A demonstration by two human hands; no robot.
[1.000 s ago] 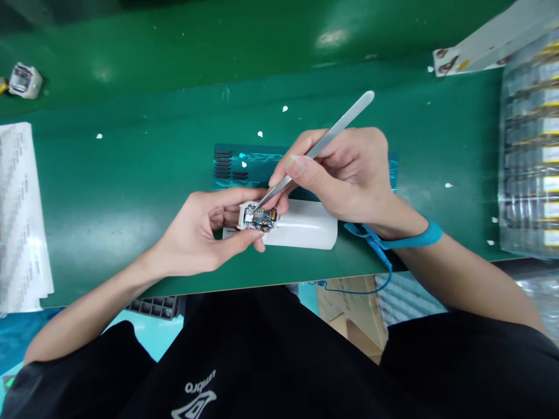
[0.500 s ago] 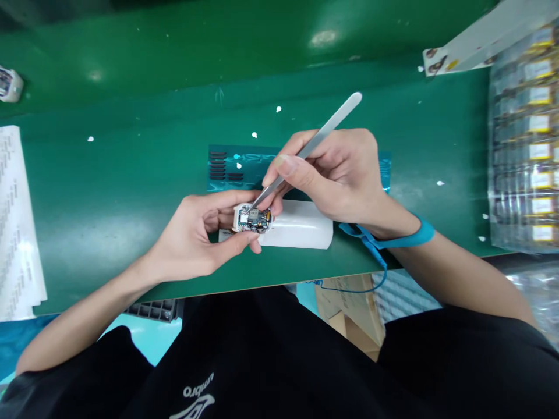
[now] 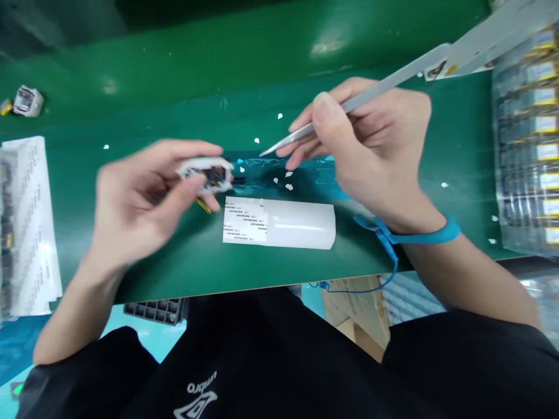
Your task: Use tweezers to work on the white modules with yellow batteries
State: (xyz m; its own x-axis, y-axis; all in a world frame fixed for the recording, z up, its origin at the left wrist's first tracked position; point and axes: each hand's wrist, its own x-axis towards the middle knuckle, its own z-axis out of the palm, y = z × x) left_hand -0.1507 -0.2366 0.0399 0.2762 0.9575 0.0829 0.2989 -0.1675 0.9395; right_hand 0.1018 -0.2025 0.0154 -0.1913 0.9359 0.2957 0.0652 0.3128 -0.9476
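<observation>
Between the thumb and fingers of my left hand [image 3: 144, 198] is a small white-cased electronic device [image 3: 222, 176], its circuitry showing and blurred by motion. Yellow and dark wires [image 3: 203, 205] show below it. My right hand [image 3: 371, 139] grips metal tweezers [image 3: 362, 100] like a pen, their tip pointing left above a blue film strip [image 3: 318, 179]. Several small white round stickers [image 3: 289, 174] are scattered on and around the strip. Below it lies a white sheet [image 3: 301, 224] with a printed left part. A blue wrist strap [image 3: 423, 233] circles my right wrist.
Another white-cased device [image 3: 28, 101] with a yellow part sits at the far left on the green table [image 3: 174, 262]. Printed white sheets [image 3: 35, 233] lie at left. A clear tray of parts [image 3: 526, 151] stands at right, near a pale, long panel [image 3: 493, 41].
My hands have moved apart. The left carries the device up and left; the right lifts the tweezers away from it, up and right. The printed sheet is now uncovered.
</observation>
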